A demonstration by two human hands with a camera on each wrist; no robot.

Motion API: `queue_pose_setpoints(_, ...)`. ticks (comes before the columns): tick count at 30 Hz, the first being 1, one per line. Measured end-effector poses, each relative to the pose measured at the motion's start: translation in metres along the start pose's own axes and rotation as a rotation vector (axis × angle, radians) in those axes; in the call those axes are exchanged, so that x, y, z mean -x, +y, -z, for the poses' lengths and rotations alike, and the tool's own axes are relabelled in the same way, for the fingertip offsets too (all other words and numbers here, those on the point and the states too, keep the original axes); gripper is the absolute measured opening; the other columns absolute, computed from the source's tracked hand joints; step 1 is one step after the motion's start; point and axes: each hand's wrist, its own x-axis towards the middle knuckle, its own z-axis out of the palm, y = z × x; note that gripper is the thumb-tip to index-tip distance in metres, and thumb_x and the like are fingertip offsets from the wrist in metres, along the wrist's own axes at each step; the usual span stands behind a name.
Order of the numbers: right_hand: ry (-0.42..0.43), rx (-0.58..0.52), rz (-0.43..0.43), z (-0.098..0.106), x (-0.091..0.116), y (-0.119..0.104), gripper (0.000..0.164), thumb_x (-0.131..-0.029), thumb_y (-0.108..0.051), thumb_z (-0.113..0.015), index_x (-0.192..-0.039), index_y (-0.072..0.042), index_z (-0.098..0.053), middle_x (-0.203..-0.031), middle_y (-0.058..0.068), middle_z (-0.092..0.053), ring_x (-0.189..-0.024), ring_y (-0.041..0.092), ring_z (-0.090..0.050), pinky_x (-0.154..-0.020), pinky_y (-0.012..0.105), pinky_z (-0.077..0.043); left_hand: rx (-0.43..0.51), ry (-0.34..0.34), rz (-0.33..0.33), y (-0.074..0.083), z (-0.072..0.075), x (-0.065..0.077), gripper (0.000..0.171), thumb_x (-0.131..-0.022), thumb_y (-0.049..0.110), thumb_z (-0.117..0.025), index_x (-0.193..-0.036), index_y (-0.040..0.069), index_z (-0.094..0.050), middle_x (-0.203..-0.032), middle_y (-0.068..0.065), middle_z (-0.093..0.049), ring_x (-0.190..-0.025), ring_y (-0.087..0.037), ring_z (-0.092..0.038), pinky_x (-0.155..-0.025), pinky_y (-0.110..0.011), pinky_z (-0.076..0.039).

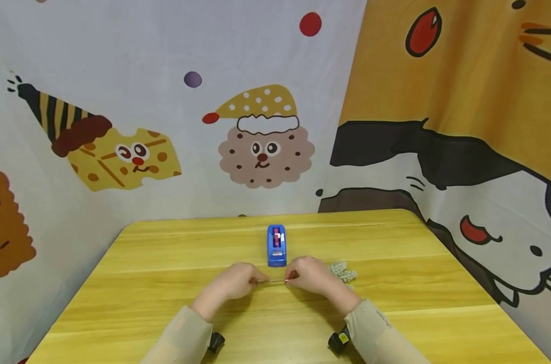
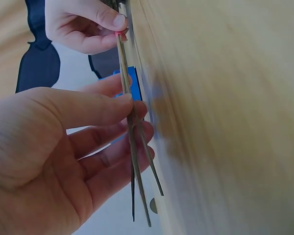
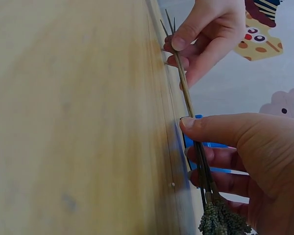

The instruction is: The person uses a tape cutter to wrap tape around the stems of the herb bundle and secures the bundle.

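Observation:
A small bundle of thin dried-flower stems (image 1: 277, 281) stretches between both hands above the table. My left hand (image 1: 236, 280) pinches it between thumb and fingers; in the left wrist view the loose stem ends (image 2: 141, 181) spread out past that hand. My right hand (image 1: 309, 275) holds the bundle nearer its grey-green knobbly flower heads (image 3: 220, 220), which stick out to the right. A bit of pinkish-red tape (image 2: 118, 34) shows on the stems at the right fingertips. Beyond the hands stands a blue tape dispenser (image 1: 277, 258) with a red roll.
The wooden table (image 1: 166, 247) has rounded far corners. A cartoon-printed curtain (image 1: 193, 151) hangs behind it and along its sides. Black wrist cameras (image 1: 338, 342) are worn at both sleeves.

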Motion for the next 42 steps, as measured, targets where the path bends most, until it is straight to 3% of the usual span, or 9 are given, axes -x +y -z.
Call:
queue_pose_setpoints(4, -0.008, -0.015, -0.016, -0.0015, -0.0002, -0.0016, 0.01, -0.081, -0.021, -0.078, -0.077, -0.027, -0.071, -0.078, -0.02, -0.06, -0.072, -0.001, -0.054, -0.067, 0.025, -0.048, 0.024, 0.007, 0.031, -0.0009, -0.0009, 0.0027, 0.039, -0.081, -0.005, -0.065, -0.115, 0.013, -0.073, -0.106, -0.001, -0.072, -0.092, -0.019, -0.065, -0.085, -0.037, -0.052)
queue_pose_setpoints(7, -0.014, -0.028, -0.029, -0.0021, -0.0006, -0.003, 0.011, -0.081, -0.021, -0.078, -0.076, -0.027, -0.071, -0.077, -0.02, -0.06, -0.071, -0.001, -0.054, -0.066, 0.025, -0.048, 0.037, 0.01, 0.058, -0.0012, -0.0013, 0.0041, 0.039, -0.08, -0.004, -0.069, -0.115, 0.012, -0.073, -0.094, 0.0, -0.071, -0.076, -0.013, -0.057, -0.074, -0.032, -0.051)
queue_pose_setpoints(10, -0.019, -0.037, -0.033, -0.0025, -0.0013, -0.0039, 0.01, -0.081, -0.021, -0.078, -0.076, -0.027, -0.071, -0.076, -0.02, -0.061, -0.07, -0.001, -0.054, -0.066, 0.025, -0.048, 0.037, 0.013, 0.071, -0.0014, -0.0011, 0.005, 0.036, -0.08, -0.003, -0.07, -0.113, 0.011, -0.073, -0.085, 0.002, -0.068, -0.071, -0.01, -0.052, -0.07, -0.03, -0.049)
queue_pose_setpoints(25, -0.026, -0.045, -0.038, -0.0041, -0.0026, -0.0036, 0.008, -0.081, -0.024, -0.078, -0.076, -0.027, -0.072, -0.074, -0.021, -0.061, -0.069, -0.002, -0.055, -0.066, 0.024, -0.048, 0.025, 0.033, 0.046, -0.0003, 0.001, 0.0051, 0.032, -0.078, -0.007, -0.067, -0.105, 0.008, -0.074, -0.084, 0.002, -0.067, -0.072, -0.012, -0.051, -0.073, -0.032, -0.049)
queue_pose_setpoints(34, -0.025, -0.039, -0.035, -0.0045, -0.0032, -0.0017, 0.006, -0.082, -0.023, -0.077, -0.078, -0.025, -0.073, -0.076, -0.019, -0.063, -0.07, -0.001, -0.056, -0.067, 0.025, -0.049, 0.014, 0.032, 0.053, -0.0018, -0.0005, 0.0027, 0.032, -0.078, -0.006, -0.067, -0.105, 0.009, -0.075, -0.095, -0.001, -0.071, -0.076, -0.011, -0.053, -0.081, -0.036, -0.052)
queue_pose_setpoints(42, -0.033, -0.049, -0.045, -0.0026, -0.004, -0.0026, 0.007, -0.081, -0.023, -0.078, -0.078, -0.025, -0.073, -0.075, -0.019, -0.062, -0.069, -0.001, -0.055, -0.067, 0.025, -0.049, 0.008, 0.035, 0.052, -0.0037, 0.0, 0.0012, 0.032, -0.077, -0.005, -0.068, -0.104, 0.009, -0.075, -0.09, 0.0, -0.07, -0.074, -0.011, -0.051, -0.078, -0.034, -0.051)
